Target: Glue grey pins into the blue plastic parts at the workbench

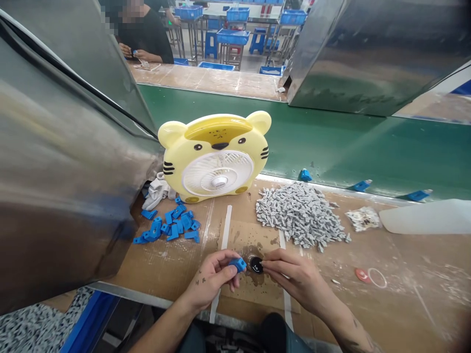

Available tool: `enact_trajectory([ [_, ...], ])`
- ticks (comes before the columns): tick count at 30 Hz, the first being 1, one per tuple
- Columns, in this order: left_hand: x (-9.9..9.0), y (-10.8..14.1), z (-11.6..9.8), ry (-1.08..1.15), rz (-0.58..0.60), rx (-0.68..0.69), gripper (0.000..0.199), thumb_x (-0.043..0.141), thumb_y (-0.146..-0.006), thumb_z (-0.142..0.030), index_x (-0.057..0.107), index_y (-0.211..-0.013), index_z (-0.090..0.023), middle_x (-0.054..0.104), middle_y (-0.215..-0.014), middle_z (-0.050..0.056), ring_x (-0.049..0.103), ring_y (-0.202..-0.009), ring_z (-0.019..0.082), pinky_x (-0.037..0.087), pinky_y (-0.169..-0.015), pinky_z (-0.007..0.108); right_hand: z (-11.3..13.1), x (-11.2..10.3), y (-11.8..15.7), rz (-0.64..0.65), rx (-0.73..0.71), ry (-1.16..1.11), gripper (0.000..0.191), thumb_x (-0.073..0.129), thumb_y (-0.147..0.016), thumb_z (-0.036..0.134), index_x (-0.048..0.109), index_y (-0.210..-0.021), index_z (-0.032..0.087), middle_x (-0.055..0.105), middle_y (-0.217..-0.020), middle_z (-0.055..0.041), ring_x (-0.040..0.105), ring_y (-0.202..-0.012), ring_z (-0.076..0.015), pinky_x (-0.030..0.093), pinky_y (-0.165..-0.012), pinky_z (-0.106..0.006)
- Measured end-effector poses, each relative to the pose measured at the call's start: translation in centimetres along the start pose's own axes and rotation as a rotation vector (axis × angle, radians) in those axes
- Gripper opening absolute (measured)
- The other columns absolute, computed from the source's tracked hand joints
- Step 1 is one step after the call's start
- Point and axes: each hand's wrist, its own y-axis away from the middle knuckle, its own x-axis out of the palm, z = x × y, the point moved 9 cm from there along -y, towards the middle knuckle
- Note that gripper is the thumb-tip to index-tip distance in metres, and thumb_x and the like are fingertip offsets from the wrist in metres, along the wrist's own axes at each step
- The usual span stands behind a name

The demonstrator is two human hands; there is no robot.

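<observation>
Two bare hands work above a brown bench [401, 314]. The left hand [209, 284] grasps a blue block [238, 264] between thumb and fingers, holding it just left of a small round black container [255, 265]. The right hand [300, 274] brings its thumb and fingertips together at the container's right edge; whether a small piece is pinched there cannot be told. The container stands on a damp-spotted cardboard sheet [270, 294], between two pale strips of tape [226, 226].

Beyond the right hand lies a broad heap of small grey pieces [300, 213]; a loose group of blue blocks [172, 224] lies beyond the left hand. Between and behind these groups stands a yellow fan [220, 169] with an animal face, a white cloth [158, 192] beside its left foot. Three more blue blocks [362, 185] are spaced along the near edge of a green belt [371, 142]. At right, a small clear bag [363, 218] lies near the grey heap. Across the belt, upper left, sits another person [152, 37] in a dark top.
</observation>
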Motion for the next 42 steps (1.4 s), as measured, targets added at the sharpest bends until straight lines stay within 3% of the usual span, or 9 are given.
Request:
enact_trajectory([
  [6, -0.4, -0.2, 0.2, -0.025, -0.028, 0.023, 0.048, 0.077, -0.081, -0.054, 0.071, -0.105, -0.013, 0.063, -0.082, 0.005, 0.057, -0.065, 0.011, 0.047, -0.059, 0.022, -0.1, 0.3, 0.4, 0.027, 0.008, 0.001, 0.017, 0.056, -0.101, 0.02, 0.073, -0.105, 0.02, 0.071, -0.095, -0.0083, 0.071, -0.08, -0.0172, 0.058, -0.069, -0.025],
  [11, -0.3, -0.4, -0.3, -0.147, -0.046, 0.045, 0.044, 0.062, -0.092, -0.059, 0.063, -0.104, -0.016, 0.044, -0.063, -0.005, 0.043, -0.053, 0.008, 0.035, -0.048, 0.018, -0.1, -0.1, 0.2, 0.019, 0.016, -0.014, 0.019, 0.055, -0.101, 0.019, 0.074, -0.105, 0.021, 0.071, -0.097, -0.009, 0.071, -0.081, -0.0174, 0.059, -0.07, -0.025],
  [16, 1.2, 0.5, 0.1, -0.145, 0.14, -0.062, 0.043, 0.071, -0.088, -0.05, 0.053, -0.112, -0.019, 0.049, -0.062, -0.007, 0.046, -0.055, 0.008, 0.038, -0.054, 0.018, 0.1, -0.4, -0.3, 0.018, 0.025, -0.037, 0.02, 0.056, -0.1, 0.02, 0.076, -0.103, 0.021, 0.073, -0.095, -0.0095, 0.072, -0.081, -0.0184, 0.06, -0.07, -0.026],
  [18, 1.5, 0.8, 0.4, -0.182, 0.187, -0.083, 0.045, 0.072, -0.086, -0.052, 0.052, -0.108, -0.018, 0.05, -0.058, -0.008, 0.043, -0.049, 0.006, 0.036, -0.048, 0.017, 0.2, -0.7, -0.4, 0.002, 0.033, -0.06, 0.019, 0.058, -0.1, 0.02, 0.077, -0.101, 0.022, 0.074, -0.093, -0.009, 0.073, -0.08, -0.0188, 0.06, -0.069, -0.026],
  [23, 1.0, 0.1, 1.9, 0.102, 0.024, -0.217, 0.061, 0.079, -0.071, -0.068, 0.048, -0.094, -0.02, 0.052, -0.06, -0.008, 0.038, -0.039, 0.004, 0.019, -0.034, 0.016, 0.9, -2.4, -0.3, -0.139, 0.053, -0.186, 0.015, 0.067, -0.094, 0.018, 0.078, -0.1, 0.026, 0.075, -0.092, -0.0072, 0.074, -0.08, -0.0209, 0.061, -0.068, -0.028],
  [25, 1.2, 0.0, 2.2, 0.239, -0.034, -0.278, 0.063, 0.085, -0.065, -0.063, 0.049, -0.09, -0.019, 0.05, -0.064, -0.007, 0.038, -0.044, 0.003, 0.017, -0.035, 0.014, 1.6, -2.9, -0.3, -0.181, 0.043, -0.243, 0.017, 0.069, -0.092, 0.016, 0.078, -0.101, 0.027, 0.075, -0.092, -0.0067, 0.074, -0.08, -0.021, 0.061, -0.068, -0.028],
  [28, 2.2, 0.2, 2.2, 0.345, -0.028, -0.371, 0.062, 0.092, -0.059, -0.053, 0.051, -0.089, -0.017, 0.048, -0.069, -0.006, 0.038, -0.048, 0.003, 0.011, -0.036, 0.014, 2.7, -3.0, -0.7, -0.193, 0.016, -0.308, 0.022, 0.07, -0.09, 0.012, 0.078, -0.104, 0.027, 0.074, -0.092, -0.0061, 0.073, -0.08, -0.0196, 0.061, -0.067, -0.027],
  [37, 4.1, 0.9, 2.3, 0.35, -0.006, -0.466, 0.065, 0.092, -0.057, -0.057, 0.05, -0.089, -0.019, 0.04, -0.062, -0.01, 0.026, -0.045, 0.002, 0.005, -0.038, 0.015, 3.9, -1.0, -2.6, -0.069, -0.07, -0.33, 0.022, 0.067, -0.094, 0.012, 0.076, -0.11, 0.025, 0.069, -0.096, -0.0065, 0.07, -0.083, -0.0164, 0.058, -0.07, -0.024],
  [42, 4.7, 1.2, 1.0, 0.175, -0.078, -0.391, 0.062, 0.082, -0.062, -0.068, 0.047, -0.081, -0.021, 0.036, -0.055, -0.012, 0.02, -0.041, 0.002, 0.007, -0.035, 0.015, 6.0, -0.2, -3.1, 0.054, -0.145, -0.256, 0.013, 0.063, -0.099, 0.02, 0.076, -0.103, 0.021, 0.064, -0.087, -0.0057, 0.063, -0.075, -0.0141, 0.053, -0.064, -0.022],
])
